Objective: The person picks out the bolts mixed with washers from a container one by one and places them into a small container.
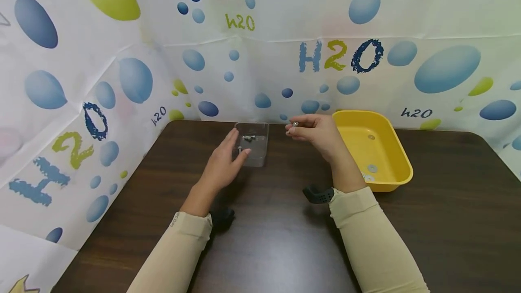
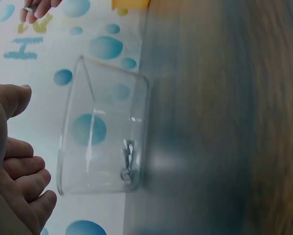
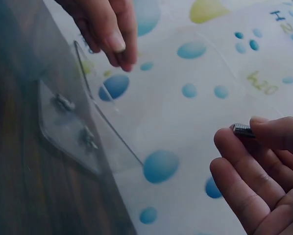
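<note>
Pinching threaded metal piece (image 3: 243, 130) in right hand (image 1: 319, 134) near yellow tray (image 1: 384, 150) with washers (image 1: 372, 169). Holding left hand (image 1: 221, 162) with relaxed fingers just beside clear box (image 1: 256, 160) containing metal hardware (image 1: 249, 138).

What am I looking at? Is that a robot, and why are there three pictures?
No robot here, just a person's two bare hands! The big picture comes from a camera on the person's head, looking down. The other two come from cameras worn on each wrist, so they look tipped over.

On the dark brown table is a clear plastic box with small silver metal bolts inside. There's also a yellow rounded tray holding flat grey metal rings.

The right hand pinches a small silver threaded metal piece between its thumb and fingers. The left hand is close to the clear box and holds nothing that I can see.
</note>
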`<state>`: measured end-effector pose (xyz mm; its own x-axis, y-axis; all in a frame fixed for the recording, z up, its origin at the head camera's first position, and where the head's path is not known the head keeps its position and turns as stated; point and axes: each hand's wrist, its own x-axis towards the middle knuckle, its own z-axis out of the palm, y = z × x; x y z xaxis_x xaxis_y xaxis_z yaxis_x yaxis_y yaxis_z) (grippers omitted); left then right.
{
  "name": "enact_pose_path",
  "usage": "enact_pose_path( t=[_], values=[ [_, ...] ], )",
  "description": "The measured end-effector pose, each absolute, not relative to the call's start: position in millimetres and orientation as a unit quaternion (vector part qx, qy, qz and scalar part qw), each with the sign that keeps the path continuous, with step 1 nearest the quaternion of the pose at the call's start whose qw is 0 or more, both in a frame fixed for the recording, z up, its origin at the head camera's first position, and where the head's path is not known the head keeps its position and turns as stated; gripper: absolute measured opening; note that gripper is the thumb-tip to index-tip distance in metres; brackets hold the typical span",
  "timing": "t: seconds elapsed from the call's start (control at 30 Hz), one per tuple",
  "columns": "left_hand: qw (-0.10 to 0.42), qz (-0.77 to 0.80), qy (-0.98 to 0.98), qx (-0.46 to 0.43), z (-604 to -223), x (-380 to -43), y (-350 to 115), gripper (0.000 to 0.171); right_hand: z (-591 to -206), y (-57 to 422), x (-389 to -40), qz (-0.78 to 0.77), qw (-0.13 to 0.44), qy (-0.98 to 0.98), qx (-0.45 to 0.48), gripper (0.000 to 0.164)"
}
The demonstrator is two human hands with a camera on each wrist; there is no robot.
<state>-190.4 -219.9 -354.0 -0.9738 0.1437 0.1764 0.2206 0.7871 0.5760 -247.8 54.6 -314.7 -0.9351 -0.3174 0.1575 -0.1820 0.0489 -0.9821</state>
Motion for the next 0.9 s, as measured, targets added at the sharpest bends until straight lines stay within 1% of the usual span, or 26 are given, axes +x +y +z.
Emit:
enact_pose_path(
  t=[0.13, 0.3, 0.43, 0.53, 0.77, 0.9],
  values=[
    [0.053, -0.314, -0.944, -0.086, -355.5, -193.5, -224.8, 0.072, -316.5, 39.1, -248.1, -0.672, 0.058, 0.718, -0.17, 0.036],
    [0.029, -0.328, -0.942, -0.056, -359.1, -194.9, -229.7, 0.073, -319.6, 16.4, -246.2, -0.671, 0.069, 0.72, -0.165, 0.035],
    [0.012, -0.335, -0.941, -0.05, -362.6, -196.9, -231.1, 0.072, -324.6, -2.8, -243.8, -0.682, 0.084, 0.71, -0.155, 0.03],
    [0.008, -0.339, -0.939, -0.055, -365.5, -199.0, -231.9, 0.071, -330.1, -15.6, -242.9, -0.685, 0.09, 0.708, -0.148, 0.028],
    [0.001, -0.343, -0.938, -0.052, -370.0, -203.2, -235.5, 0.069, -348.0, -31.2, -246.3, -0.635, 0.082, 0.751, -0.162, 0.026],
    [-0.005, -0.343, -0.938, -0.051, -370.8, -204.0, -237.6, 0.069, -353.9, -35.0, -248.1, -0.591, 0.061, 0.783, -0.184, 0.024]
  ],
)
